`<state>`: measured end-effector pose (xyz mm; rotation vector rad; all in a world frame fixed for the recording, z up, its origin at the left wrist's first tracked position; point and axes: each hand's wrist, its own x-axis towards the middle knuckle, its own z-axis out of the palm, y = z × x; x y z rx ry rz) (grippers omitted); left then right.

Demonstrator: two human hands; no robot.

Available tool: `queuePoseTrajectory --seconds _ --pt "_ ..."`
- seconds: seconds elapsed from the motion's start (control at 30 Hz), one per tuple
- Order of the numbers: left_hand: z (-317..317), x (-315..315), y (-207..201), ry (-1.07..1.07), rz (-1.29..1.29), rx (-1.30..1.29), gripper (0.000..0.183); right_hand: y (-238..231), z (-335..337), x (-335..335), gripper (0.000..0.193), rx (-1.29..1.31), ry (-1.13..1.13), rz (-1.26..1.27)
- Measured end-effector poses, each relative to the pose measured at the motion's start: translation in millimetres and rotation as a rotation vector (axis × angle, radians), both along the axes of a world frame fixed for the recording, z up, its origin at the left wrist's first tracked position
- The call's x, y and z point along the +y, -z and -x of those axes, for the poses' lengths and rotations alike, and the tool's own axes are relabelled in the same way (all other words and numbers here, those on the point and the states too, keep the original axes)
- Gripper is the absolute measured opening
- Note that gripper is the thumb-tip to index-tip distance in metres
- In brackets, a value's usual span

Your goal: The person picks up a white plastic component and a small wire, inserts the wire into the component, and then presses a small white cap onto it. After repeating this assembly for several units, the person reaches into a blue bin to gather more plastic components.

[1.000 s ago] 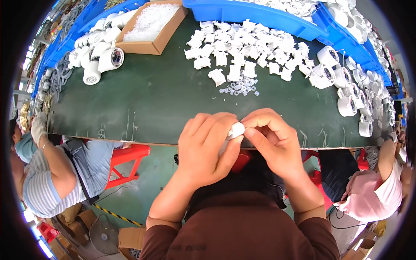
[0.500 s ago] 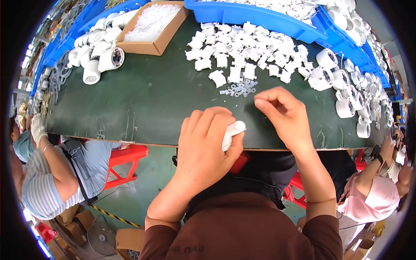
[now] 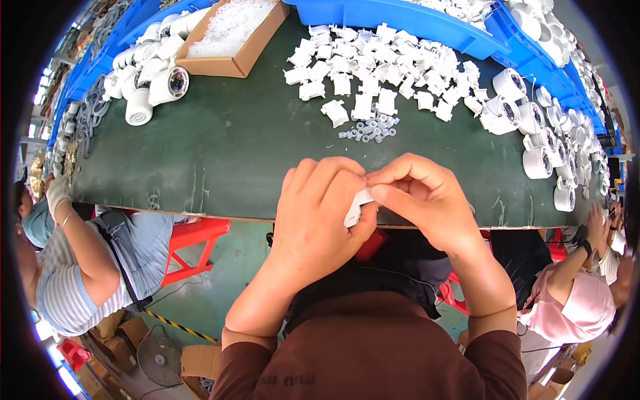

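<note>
Near the front edge of the table, my left hand (image 3: 313,213) is closed around a small white plastic part (image 3: 354,211), most of which its fingers hide. My right hand (image 3: 427,200) meets it from the right, thumb and forefinger pinched at the part's upper end. Whether a small piece sits between those fingertips is hidden. Just beyond my hands lies a little heap of translucent grey rings (image 3: 373,129). Behind the rings spreads a pile of white plastic brackets (image 3: 393,67), several lying loose at its near side.
Blue bins (image 3: 400,25) of white parts line the back. A cardboard box (image 3: 245,57) of clear pieces stands at the back left, beside white cylindrical housings (image 3: 167,85). More round white housings (image 3: 533,119) crowd the right. Co-workers sit at both sides, one by a red stool (image 3: 193,243).
My right hand has moved left and its fingertips now meet the white plastic part. My left hand keeps its hold. The view has shifted slightly.
</note>
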<state>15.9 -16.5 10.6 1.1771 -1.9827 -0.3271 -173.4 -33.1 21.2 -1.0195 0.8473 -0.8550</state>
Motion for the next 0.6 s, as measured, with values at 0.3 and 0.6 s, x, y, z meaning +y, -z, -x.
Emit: queuePoseTrajectory --seconds 0.3,0.6 --pt "3 3 6 -0.053 0.051 0.065 0.039 -1 -12 3 0.009 -0.083 0.086 -0.115" --pt "-1 2 7 -0.021 0.096 0.083 0.035 15 -24 20 0.01 0.017 0.205 0.169"
